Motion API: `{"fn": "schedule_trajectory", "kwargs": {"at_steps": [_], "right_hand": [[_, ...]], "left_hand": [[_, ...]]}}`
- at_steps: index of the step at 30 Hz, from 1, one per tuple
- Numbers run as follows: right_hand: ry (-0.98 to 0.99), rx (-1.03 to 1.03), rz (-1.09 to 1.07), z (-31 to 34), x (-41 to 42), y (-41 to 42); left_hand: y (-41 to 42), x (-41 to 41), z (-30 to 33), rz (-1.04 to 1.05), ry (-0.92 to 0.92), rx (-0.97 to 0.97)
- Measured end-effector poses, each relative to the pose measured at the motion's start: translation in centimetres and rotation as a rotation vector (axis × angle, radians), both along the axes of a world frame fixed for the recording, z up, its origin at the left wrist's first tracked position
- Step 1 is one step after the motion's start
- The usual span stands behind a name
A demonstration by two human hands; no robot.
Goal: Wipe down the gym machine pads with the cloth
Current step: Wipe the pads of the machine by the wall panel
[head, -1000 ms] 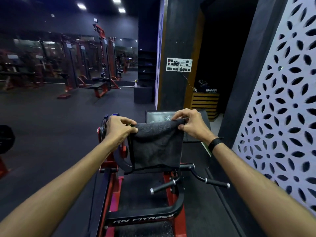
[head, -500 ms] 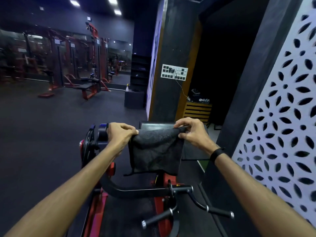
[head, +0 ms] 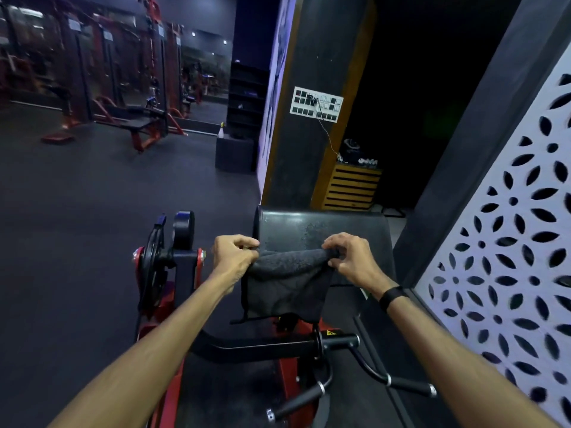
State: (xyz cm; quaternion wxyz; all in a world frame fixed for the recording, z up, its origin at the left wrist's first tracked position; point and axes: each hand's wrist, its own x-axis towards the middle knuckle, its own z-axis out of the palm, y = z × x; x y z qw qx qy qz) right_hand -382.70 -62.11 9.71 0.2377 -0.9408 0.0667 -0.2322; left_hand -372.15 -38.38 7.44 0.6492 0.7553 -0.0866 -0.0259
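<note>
Lowered since a second ago, the dark grey terry cloth (head: 287,288) now hangs in front of the near edge of the glossy black padded machine pad (head: 324,230), with more of that pad's top showing above my knuckles than before. My left hand (head: 234,257) pinches the cloth's upper left corner between thumb and curled fingers; my right hand (head: 349,261) grips the upper right corner the same way, so the top edge sags between them and the rest drapes down. Whether the cloth touches the pad I cannot tell. A black wristband (head: 392,296) sits on my right wrist. Below the pad, a black bent steel bar with grip handles (head: 398,381) juts from the red machine frame (head: 290,375). Left of the pad stands a black weight plate on a red-capped peg (head: 151,267). Right of the pad rises a white wall panel with leaf-shaped cut-outs (head: 509,257). Beyond the pad, a white switch panel (head: 316,103) is fixed to a dark pillar.
</note>
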Motion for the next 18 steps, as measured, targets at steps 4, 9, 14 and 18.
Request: {"fn": "schedule_trajectory", "kwargs": {"at_steps": [4,9,14,18], "right_hand": [[0.030,0.006,-0.016,-0.9,1.1,-0.8],[0.021,0.040,-0.075,-1.4,3.1,-2.3],[0.018,0.058,-0.116,-1.9,6.2,-4.2],[0.005,0.099,-0.146,-2.8,10.0,-6.6]], "left_hand": [[-0.4,1.5,-0.4,-0.113,-0.114,0.182],[-2.2,4.2,-1.0,-0.241,-0.337,0.450],[-4.7,7.4,-1.9,-0.175,-0.483,0.633],[-7.1,11.0,-2.0,-0.103,-0.528,0.742]]}}
